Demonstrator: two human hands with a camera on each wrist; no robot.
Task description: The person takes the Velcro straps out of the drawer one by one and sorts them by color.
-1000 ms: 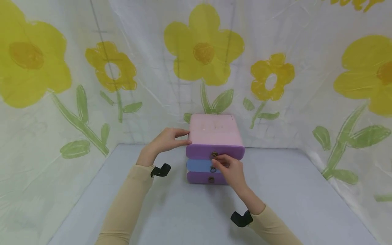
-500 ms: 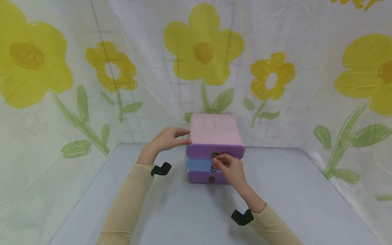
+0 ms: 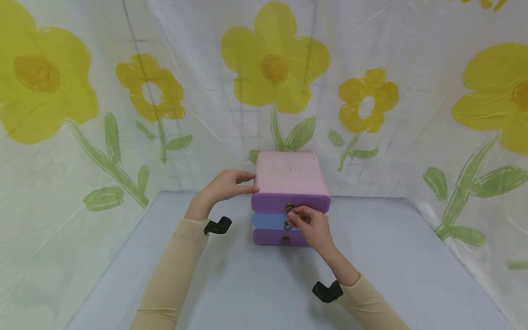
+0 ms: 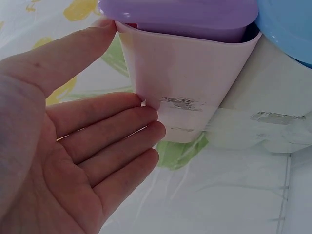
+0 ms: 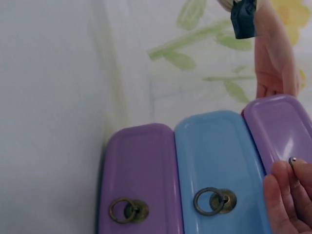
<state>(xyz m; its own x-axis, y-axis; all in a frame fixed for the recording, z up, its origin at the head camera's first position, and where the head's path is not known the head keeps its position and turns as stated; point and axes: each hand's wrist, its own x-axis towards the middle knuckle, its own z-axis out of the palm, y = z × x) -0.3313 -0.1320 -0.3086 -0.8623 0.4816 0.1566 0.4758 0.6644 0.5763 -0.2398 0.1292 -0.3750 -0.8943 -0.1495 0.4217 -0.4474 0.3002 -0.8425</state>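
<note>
Nearest you, on the pale tabletop (image 3: 247, 293), lies a bare stretch leading up to the drawer stack, which stands just right of the middle with its fronts facing you. Your right hand (image 3: 315, 229) reaches in from the right and pinches the top ring pull (image 3: 290, 206) between thumb and forefinger. That pull hangs on the top purple drawer (image 3: 270, 203), whose front stands slightly out from its casing, as the gap in the left wrist view shows. Below it, the blue drawer (image 3: 265, 221) and then the lower purple drawer (image 3: 266, 236) have ring pulls of their own, neither held. Draw the top one straight toward you, best with a level, even pull; lifting or twisting the ring would probably make the drawer bind. Mind your knuckles, as they sit close to the blue front.

A little farther, at the left side, your left hand (image 3: 222, 188) is spread, thumb at the front corner and fingertips against the pink casing (image 3: 288, 172). Light pressure there should steady the stack, but your thumb might snag the sliding front, so move it slightly back. Farthest off hangs the flowered sheet (image 3: 206, 91), behind the stack.
</note>
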